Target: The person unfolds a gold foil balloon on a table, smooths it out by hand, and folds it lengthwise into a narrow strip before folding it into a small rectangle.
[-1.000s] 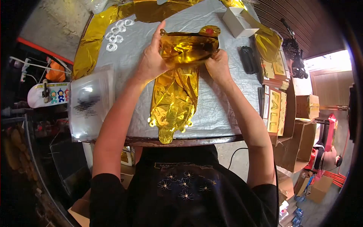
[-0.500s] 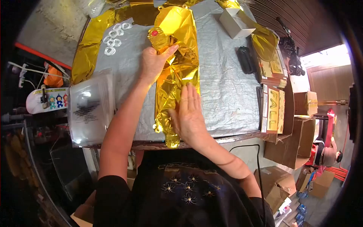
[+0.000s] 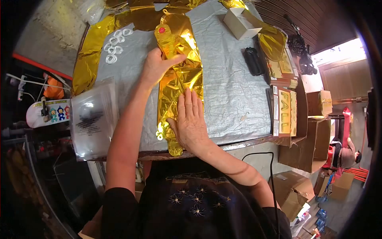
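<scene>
A long gold foil balloon (image 3: 181,77), flattened and folded into a strip, lies creased across the grey-covered table toward my body. Near its far end is a rounded tab with a red spot (image 3: 162,30). My left hand (image 3: 157,65) holds the strip's left edge, thumb stretched across the top; its other fingers are mostly hidden. Lower down, my right hand (image 3: 191,123) lies flat on the foil with its fingers extended. The balloon's near end, a narrow foil tail (image 3: 175,148), reaches the table's front edge.
Clear ring-shaped coils (image 3: 115,49) lie at the far left, above a stack of clear plastic bags (image 3: 93,119). To the right are a black tray-like object (image 3: 254,61), an open white box (image 3: 240,24) and printed "FALL" packages (image 3: 284,111). A person (image 3: 348,153) is at the far right.
The tab with the red spot now lies flatter along the strip, and the far end is narrower. My right hand rests flatter on the foil. The whole view has shifted slightly.
</scene>
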Demonstrator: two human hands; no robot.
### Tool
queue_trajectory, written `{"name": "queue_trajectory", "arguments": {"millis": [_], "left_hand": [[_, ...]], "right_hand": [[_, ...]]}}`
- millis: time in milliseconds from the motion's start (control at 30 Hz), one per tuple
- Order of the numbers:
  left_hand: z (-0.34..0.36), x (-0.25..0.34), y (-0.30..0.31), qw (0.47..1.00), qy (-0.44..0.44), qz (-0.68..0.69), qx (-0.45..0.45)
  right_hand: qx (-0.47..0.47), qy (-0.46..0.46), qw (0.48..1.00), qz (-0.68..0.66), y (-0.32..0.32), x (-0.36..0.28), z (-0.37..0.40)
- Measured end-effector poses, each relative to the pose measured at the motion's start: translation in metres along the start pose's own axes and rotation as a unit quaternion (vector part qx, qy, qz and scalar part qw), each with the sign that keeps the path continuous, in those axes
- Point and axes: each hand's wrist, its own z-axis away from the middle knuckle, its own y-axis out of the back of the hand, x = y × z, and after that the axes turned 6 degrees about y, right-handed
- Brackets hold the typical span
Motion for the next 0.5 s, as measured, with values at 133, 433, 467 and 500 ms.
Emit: {"name": "queue_trajectory", "arguments": {"millis": [133,433,467,500], "left_hand": [[0.0,-0.009,0.011,0.989,-0.064,-0.129,-0.042],[0.0,-0.016,0.011,0.974,-0.06,-0.217,-0.034],[0.0,-0.016,0.01,0.974,-0.075,-0.211,-0.024],[0.0,-0.017,0.012,0.975,-0.072,-0.211,-0.022]], "right_hand": [[-0.007,-0.013,1.0,-0.003,0.003,-0.003,-0.004],[0.019,0.018,0.999,-0.022,0.017,0.01,-0.007],[0.037,-0.025,0.994,-0.102,0.031,0.017,-0.009],[0.054,-0.069,0.98,-0.181,0.043,0.026,-0.01]]}}
